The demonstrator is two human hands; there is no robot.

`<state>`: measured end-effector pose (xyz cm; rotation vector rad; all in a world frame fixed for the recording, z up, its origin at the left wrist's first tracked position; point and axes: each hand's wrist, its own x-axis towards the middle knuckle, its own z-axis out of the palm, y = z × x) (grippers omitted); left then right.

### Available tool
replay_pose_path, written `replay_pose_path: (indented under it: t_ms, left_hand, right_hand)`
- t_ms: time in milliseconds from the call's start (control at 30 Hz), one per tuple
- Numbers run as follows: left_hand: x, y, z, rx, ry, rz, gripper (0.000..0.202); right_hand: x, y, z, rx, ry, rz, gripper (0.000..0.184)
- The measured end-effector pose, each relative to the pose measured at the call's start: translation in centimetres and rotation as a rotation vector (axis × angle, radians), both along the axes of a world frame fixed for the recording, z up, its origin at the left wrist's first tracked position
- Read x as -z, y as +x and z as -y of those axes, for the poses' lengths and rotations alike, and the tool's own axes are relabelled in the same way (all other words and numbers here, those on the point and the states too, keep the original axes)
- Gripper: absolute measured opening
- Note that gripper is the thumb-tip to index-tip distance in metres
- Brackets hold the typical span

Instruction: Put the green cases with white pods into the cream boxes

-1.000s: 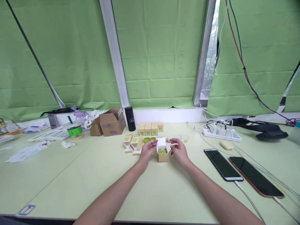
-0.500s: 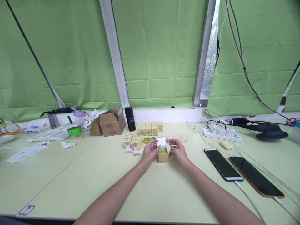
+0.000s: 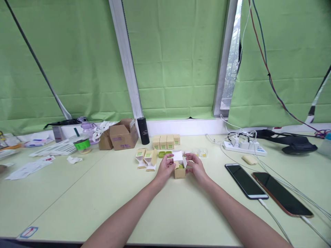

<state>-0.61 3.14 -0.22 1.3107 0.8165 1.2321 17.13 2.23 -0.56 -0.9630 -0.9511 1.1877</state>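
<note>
- On the surface (image 3: 103, 193), our left hand (image 3: 165, 167) and right hand (image 3: 197, 167) each have a pinching grip on the small box (image 3: 179, 173).
- We barely make out the green item (image 3: 181, 166) inside.

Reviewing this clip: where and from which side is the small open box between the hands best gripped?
Grip the small box by its tan lower walls, from left and right, as the left hand and right hand hold it. It stands upright on the table, white flaps raised over a green item, so a top grasp would likely crush the flaps.
</note>
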Motion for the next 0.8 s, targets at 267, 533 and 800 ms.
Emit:
replay_pose_path:
  t_ms: [267, 533, 800]
  left_hand:
    - [-0.17, 0.15, 0.14, -0.007, -0.001, -0.017, 0.051]
    - [-0.29, 0.2, 0.32, -0.004, 0.0, -0.02, 0.053]
    - [-0.29, 0.18, 0.44, 0.005, 0.03, -0.028, 0.05]
  right_hand:
    - [0.27, -0.3, 0.14, -0.054, 0.017, 0.007, 0.045]
    - [0.63, -0.72, 0.0, -0.063, 0.011, 0.063, 0.055]
    - [0.9, -0.83, -0.02, -0.062, -0.001, 0.13, 0.054]
